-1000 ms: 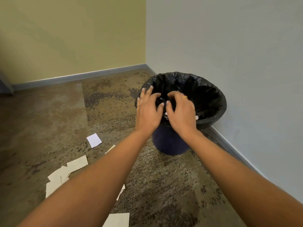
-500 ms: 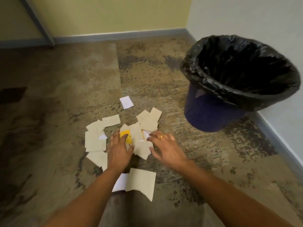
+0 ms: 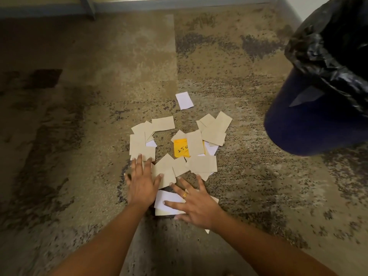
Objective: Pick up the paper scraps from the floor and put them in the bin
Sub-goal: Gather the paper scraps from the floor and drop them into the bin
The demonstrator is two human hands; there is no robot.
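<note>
Several beige paper scraps (image 3: 203, 164) lie in a loose pile on the carpet, with an orange scrap (image 3: 180, 148) among them and a single white scrap (image 3: 184, 100) further off. A dark blue bin (image 3: 310, 124) with a black liner stands at the right. My left hand (image 3: 142, 182) lies flat with fingers spread on the left near part of the pile. My right hand (image 3: 196, 204) lies flat, fingers apart, on a white scrap (image 3: 169, 198) and a beige one under it. Neither hand grips anything.
The mottled brown carpet (image 3: 79, 136) stretches left and behind the pile. A grey skirting board (image 3: 179, 1) runs along the far wall, and a grey post (image 3: 87, 6) meets the floor at the top left.
Both hands came away from the bin and dropped to the floor. The view tilted down, and the hands now rest flat on the near scraps, nearer to me than half a second ago.
</note>
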